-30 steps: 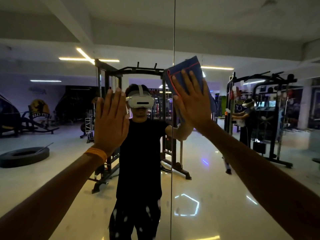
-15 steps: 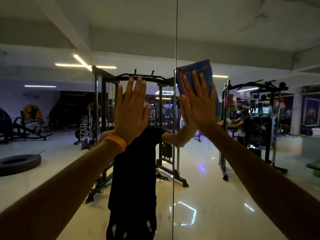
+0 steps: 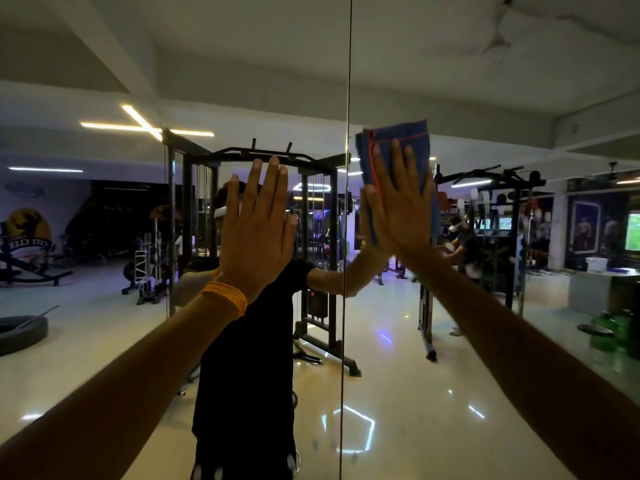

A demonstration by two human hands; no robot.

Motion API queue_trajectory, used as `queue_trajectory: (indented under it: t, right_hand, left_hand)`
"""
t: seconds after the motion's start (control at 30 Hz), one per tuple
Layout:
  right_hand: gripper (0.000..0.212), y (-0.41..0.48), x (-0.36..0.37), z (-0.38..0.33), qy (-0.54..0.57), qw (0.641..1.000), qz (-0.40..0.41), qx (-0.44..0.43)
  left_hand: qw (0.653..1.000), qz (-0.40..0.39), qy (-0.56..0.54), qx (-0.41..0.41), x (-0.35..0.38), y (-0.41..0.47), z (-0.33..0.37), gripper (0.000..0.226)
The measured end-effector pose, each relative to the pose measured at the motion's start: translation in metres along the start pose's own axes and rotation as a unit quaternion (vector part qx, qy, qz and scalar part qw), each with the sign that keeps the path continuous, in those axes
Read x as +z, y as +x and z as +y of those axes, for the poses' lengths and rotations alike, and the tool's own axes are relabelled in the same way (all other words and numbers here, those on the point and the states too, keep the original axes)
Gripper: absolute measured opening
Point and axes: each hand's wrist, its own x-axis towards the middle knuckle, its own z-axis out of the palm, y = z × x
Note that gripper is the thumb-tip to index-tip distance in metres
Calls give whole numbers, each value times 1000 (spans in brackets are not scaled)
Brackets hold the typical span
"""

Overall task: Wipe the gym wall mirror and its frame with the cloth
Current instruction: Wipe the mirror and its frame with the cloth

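Two bare forearms come in from 7 and 5 o'clock and reach up to the glass. The left one wears an orange wristband (image 3: 225,299) just left of centre. Above it, the left hand (image 3: 258,230) lies flat against the mirror (image 3: 450,375) close to the centre of the view, fingers straight and together, pointing to 12 o'clock, with nothing in it.

At about 2 o'clock from centre, the right hand (image 3: 398,209) is also spread flat with straight fingers. Its palm and fingers press a folded blue cloth (image 3: 398,136) against the glass. The cloth has red stitching along its edge, and its top and left border show beyond the fingertips. It sits just to the right of a thin vertical seam (image 3: 347,98) that runs from 12 to 6 o'clock between two mirror panels, while the left hand is on the panel to the left of that seam.

In the reflection, a person in a black shirt (image 3: 249,375) stands behind the left hand, towards 6 o'clock. Farther back is a black power rack (image 3: 311,161) near the centre. A large tyre (image 3: 20,332) lies on the glossy floor at 9 o'clock, and crossed strip lights (image 3: 138,124) glow on the ceiling at 10 o'clock.
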Motion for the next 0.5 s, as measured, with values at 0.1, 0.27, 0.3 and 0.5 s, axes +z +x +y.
queue_trajectory:
  t: [0.1,0.27,0.3,0.5]
  right_hand:
    - [59,-58,11,-31,-17,994,-10,-104]
    - [59,-25,-1,-6,-33,973,-75,-218]
    - [61,1,-6,-2,-29,978,-67,-194]
    - [64,74,-7,-42,6,1000,4,-8]
  left_hand:
    - [1000,8,5,3,2,1,0,73]
    - [1000,19,-12,-1,3,1,0,74]
    - [1000,22,-19,3,2,2,-2,73]
    - [999,22,-22,-42,-16,27,-30,73]
